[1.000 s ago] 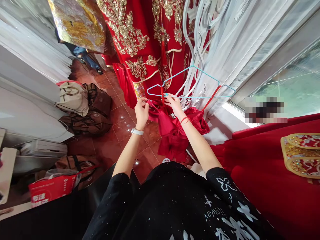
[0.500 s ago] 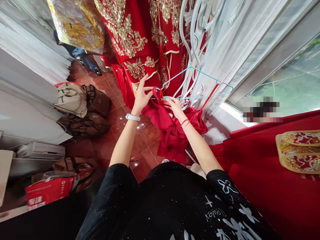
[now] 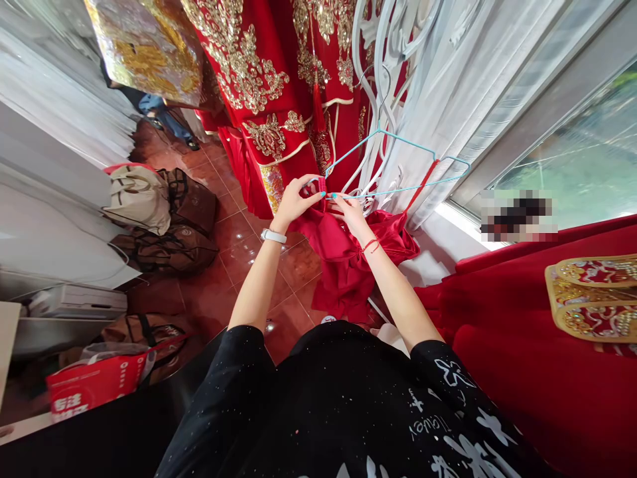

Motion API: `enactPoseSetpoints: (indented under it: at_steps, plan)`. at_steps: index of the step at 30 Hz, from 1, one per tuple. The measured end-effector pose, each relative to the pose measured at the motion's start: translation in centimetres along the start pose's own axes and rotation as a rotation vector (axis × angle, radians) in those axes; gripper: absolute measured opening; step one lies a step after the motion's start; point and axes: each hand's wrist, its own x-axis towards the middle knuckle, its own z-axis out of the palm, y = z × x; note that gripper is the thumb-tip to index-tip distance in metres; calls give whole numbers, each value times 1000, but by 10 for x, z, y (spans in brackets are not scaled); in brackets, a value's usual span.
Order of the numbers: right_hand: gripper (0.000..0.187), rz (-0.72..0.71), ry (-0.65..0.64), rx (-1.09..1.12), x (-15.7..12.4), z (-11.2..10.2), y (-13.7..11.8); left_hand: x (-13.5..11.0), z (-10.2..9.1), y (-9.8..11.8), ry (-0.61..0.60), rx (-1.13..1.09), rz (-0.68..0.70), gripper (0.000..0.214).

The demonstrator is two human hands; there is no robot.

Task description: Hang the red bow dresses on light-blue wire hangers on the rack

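A light-blue wire hanger (image 3: 408,141) hangs from a white scrolled metal stand (image 3: 359,40). Below it droops a red satin garment (image 3: 343,249), with one thin red strap (image 3: 423,184) looped over the hanger's right end. At the left end my left hand (image 3: 297,201) pinches another red strap (image 3: 322,185) between thumb and fingers. My right hand (image 3: 351,216) is closed on the top of the garment just beside it, close to the hanger's lower bar. What lies between the right fingers is partly hidden.
Red gowns with gold sequins (image 3: 269,73) hang behind the hanger. Brown bags (image 3: 189,202) and a cream bag (image 3: 137,199) sit on the tiled floor at left, with a red paper bag (image 3: 97,382) nearer. Red cloth (image 3: 497,318) covers the right side beside a window (image 3: 587,146).
My left hand has turned inward, its raised fingers folding down and its thumb closing on the strap at the hanger's left end. The right hand stays nearly in place.
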Motion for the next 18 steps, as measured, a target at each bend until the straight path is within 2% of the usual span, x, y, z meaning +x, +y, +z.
enactPoseSetpoints:
  at_steps: [5,9,11,13,15,18]
  plan:
    - [35,13,8,-28,2,0,-1,-13,1,-9,-52,-152,-50,58]
    - [29,6,-25,-47,-4,1,-8,-9,-3,5,-26,-131,-6,54]
    - [28,-6,-42,-123,-16,-10,-13,-4,-6,13,-3,-73,7,51]
    - [31,-46,-1,-211,-34,-36,-18,0,-8,18,22,-6,6,46]
    - [35,-105,145,-276,-54,-78,-19,4,-9,18,42,41,1,38]
    - [32,-109,586,-519,-78,-149,-12,10,-7,12,77,67,-11,31]
